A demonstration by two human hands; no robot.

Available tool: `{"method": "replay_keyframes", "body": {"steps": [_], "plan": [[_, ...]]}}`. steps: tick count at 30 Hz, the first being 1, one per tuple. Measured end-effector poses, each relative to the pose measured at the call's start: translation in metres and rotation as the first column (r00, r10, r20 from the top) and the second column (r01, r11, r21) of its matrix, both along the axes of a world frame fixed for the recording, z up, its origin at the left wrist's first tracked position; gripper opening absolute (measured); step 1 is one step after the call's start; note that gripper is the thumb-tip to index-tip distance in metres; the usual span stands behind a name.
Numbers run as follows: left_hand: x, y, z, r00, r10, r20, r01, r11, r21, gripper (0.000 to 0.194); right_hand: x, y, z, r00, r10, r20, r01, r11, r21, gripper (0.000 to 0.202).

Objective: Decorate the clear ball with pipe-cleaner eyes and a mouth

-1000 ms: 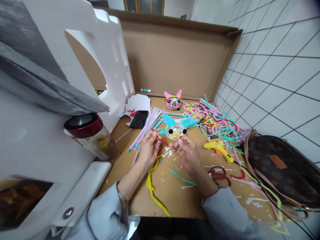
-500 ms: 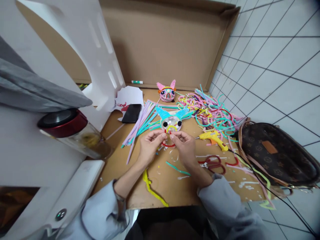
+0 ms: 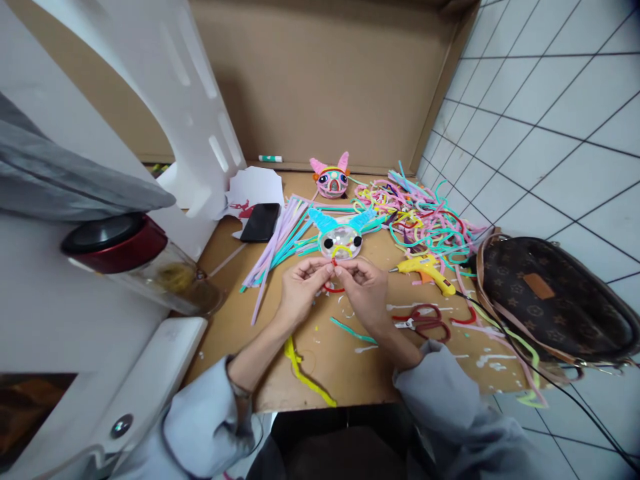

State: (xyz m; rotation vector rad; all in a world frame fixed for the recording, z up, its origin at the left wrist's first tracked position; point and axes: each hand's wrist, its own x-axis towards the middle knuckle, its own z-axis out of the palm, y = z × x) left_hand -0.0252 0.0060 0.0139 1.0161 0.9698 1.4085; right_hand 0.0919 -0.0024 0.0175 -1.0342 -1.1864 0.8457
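Observation:
Between my two hands a short red pipe cleaner is bent into a loop, its ends close together at my fingertips. My left hand pinches one end, and my right hand pinches the other. Just beyond my fingers lies a clear round animal face with blue pipe-cleaner ears, black eyes and a yellow curved piece. A similar face with pink ears stands farther back. Below my hands are a short teal pipe cleaner and a twisted yellow one.
Right of my hands lie a yellow glue gun with a black cord, red-handled scissors and a brown handbag. Tangled pipe cleaners are heaped behind. On the left are straight pipe cleaners, a phone and a glass bottle.
My hands have drawn slightly closer, bringing the red pipe cleaner's two ends together. The whole view has shifted a little; the things on the table stay put.

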Motion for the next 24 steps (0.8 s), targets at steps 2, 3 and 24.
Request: {"method": "replay_keyframes", "body": {"steps": [2, 3, 24], "plan": [[-0.0008, 0.0006, -0.0009, 1.0, -0.002, 0.0, 0.002, 1.0, 0.002, 0.034, 0.0002, 0.0001, 0.0014, 1.0, 0.012, -0.013, -0.012, 1.0, -0.01, 0.011], [-0.0011, 0.0006, -0.0011, 1.0, -0.003, 0.0, 0.003, 1.0, 0.007, 0.034, 0.0005, 0.0003, 0.0024, 0.999, 0.022, -0.03, -0.023, 0.999, -0.028, 0.012], [-0.0009, 0.0023, -0.006, 1.0, -0.001, 0.024, 0.001, 1.0, -0.02, 0.03, 0.0041, 0.0019, -0.0011, 0.998, 0.027, 0.064, -0.027, 1.0, 0.01, 0.011]]}}
